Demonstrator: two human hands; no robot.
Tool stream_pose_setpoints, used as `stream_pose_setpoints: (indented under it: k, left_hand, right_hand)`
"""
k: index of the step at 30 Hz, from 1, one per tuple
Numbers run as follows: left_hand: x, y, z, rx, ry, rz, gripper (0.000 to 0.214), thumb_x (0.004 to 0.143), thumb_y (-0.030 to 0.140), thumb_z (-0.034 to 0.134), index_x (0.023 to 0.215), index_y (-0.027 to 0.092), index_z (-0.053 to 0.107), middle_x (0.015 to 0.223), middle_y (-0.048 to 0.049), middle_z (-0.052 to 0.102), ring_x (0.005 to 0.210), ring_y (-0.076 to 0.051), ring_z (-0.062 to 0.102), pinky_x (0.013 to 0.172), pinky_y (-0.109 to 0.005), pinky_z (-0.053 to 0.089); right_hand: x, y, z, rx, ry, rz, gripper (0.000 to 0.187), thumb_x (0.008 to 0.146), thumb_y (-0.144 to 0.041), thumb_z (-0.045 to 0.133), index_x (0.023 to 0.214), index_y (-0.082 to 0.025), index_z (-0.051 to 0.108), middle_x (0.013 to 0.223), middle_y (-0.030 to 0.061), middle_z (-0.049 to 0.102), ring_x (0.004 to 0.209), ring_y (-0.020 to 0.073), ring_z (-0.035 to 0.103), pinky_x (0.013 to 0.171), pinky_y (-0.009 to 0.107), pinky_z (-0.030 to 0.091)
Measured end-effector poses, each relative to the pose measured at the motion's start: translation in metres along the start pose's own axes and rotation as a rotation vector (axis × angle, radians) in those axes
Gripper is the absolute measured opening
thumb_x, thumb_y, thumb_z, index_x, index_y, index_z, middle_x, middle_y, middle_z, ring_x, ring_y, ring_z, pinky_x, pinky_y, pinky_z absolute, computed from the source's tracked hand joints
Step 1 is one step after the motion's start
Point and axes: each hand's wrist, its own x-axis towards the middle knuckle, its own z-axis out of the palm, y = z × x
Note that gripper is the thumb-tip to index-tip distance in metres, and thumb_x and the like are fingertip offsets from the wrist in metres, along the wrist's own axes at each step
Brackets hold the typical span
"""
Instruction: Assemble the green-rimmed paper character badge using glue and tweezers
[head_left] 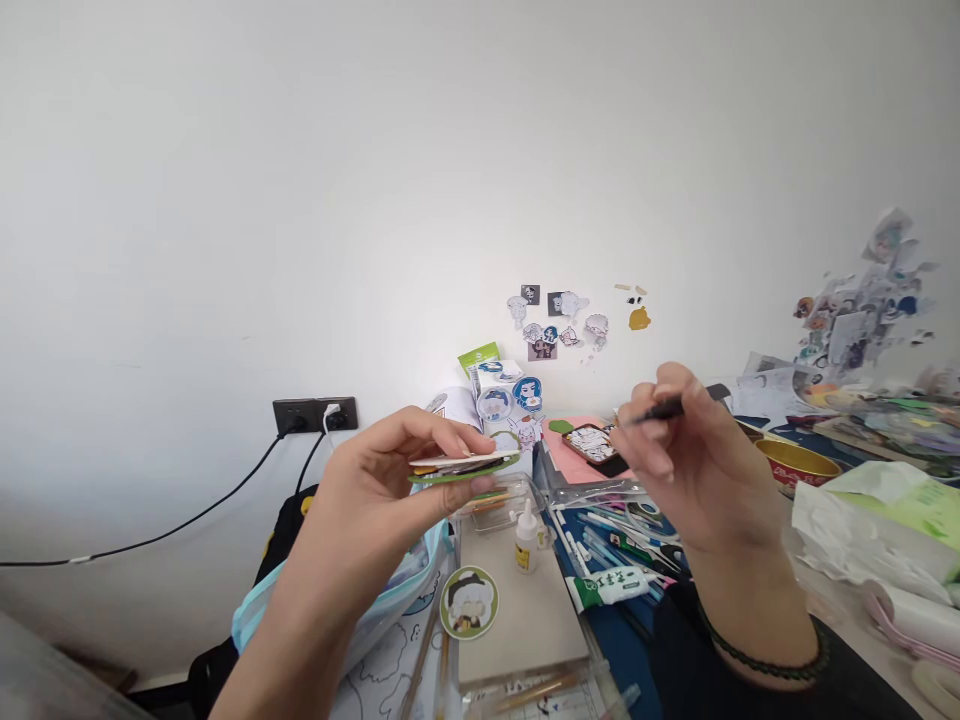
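Note:
My left hand holds a flat round green-edged cutout piece edge-on at about chest height, pinched between thumb and fingers. My right hand grips a thin dark pen-like tool, its tip pointing left toward the cutout but a little apart from it. A dark beaded bracelet circles my right wrist. Below the hands lie a small white glue bottle and a round green sticker of a cartoon figure on a beige board.
Several pens and a white glue tube lie on the blue desk. A small tin of cutouts sits on pink paper, a gold bowl and tissues at right. Stickers dot the wall; a socket with cables is at left.

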Motion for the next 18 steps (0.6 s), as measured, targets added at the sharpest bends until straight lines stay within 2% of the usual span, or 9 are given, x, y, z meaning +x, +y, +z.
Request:
stream_pose_setpoints:
  k: [3,5,9,12,15,18]
  left_hand:
    - [0.001,0.001,-0.002,-0.037,-0.004,-0.029,0.023,0.056,0.009,0.084,0.057,0.022,0.064,0.068,-0.0001,0.07,0.072,-0.017,0.067,0.061,-0.023,0.054]
    - [0.002,0.001,-0.003,-0.085,-0.013,-0.088,0.022,0.059,0.012,0.084,0.062,0.022,0.064,0.068,0.0013,0.069,0.067,-0.015,0.065,0.058,-0.021,0.052]
    - [0.003,0.0,-0.005,-0.192,-0.004,-0.196,0.023,0.065,0.019,0.083,0.076,0.02,0.062,0.067,0.0028,0.066,0.059,-0.011,0.059,0.054,-0.018,0.047]
    - [0.003,-0.002,-0.003,-0.238,0.003,-0.228,0.027,0.066,0.02,0.082,0.082,0.02,0.06,0.069,0.0026,0.065,0.06,-0.01,0.058,0.055,-0.017,0.044]
    - [0.003,-0.004,-0.002,-0.266,-0.013,-0.256,0.029,0.067,0.02,0.082,0.085,0.019,0.059,0.072,0.0023,0.065,0.062,-0.01,0.058,0.057,-0.017,0.045]
    - [0.002,-0.005,0.0,-0.28,0.001,-0.267,0.031,0.067,0.02,0.082,0.088,0.019,0.059,0.071,0.0021,0.066,0.062,-0.009,0.059,0.057,-0.016,0.046]
  right_hand:
    - [0.012,0.0,-0.014,-0.011,0.378,-0.031,0.026,0.073,-0.037,0.076,0.067,-0.021,0.057,0.06,-0.0036,0.058,0.043,0.0066,0.043,0.041,0.022,0.033]
    - [0.02,-0.001,-0.031,-0.004,0.513,-0.104,0.022,0.071,-0.032,0.075,0.067,-0.02,0.057,0.062,-0.0028,0.058,0.043,0.0066,0.042,0.039,0.022,0.03]
    - [0.024,-0.014,-0.069,0.027,0.67,-0.266,0.018,0.067,-0.023,0.072,0.063,-0.021,0.055,0.061,-0.0026,0.055,0.044,0.0069,0.04,0.037,0.022,0.028]
    - [0.019,-0.027,-0.087,0.051,0.72,-0.289,0.018,0.072,-0.017,0.069,0.06,-0.021,0.056,0.058,-0.0018,0.05,0.046,0.0072,0.039,0.037,0.022,0.03]
    - [0.015,-0.035,-0.089,0.067,0.791,-0.295,0.022,0.079,-0.013,0.062,0.058,-0.02,0.059,0.063,-0.0007,0.05,0.052,0.0082,0.043,0.039,0.021,0.036]
    - [0.015,-0.035,-0.079,-0.027,0.832,-0.384,0.021,0.074,-0.01,0.064,0.058,-0.022,0.06,0.064,-0.0012,0.05,0.06,0.0112,0.051,0.041,0.023,0.037]
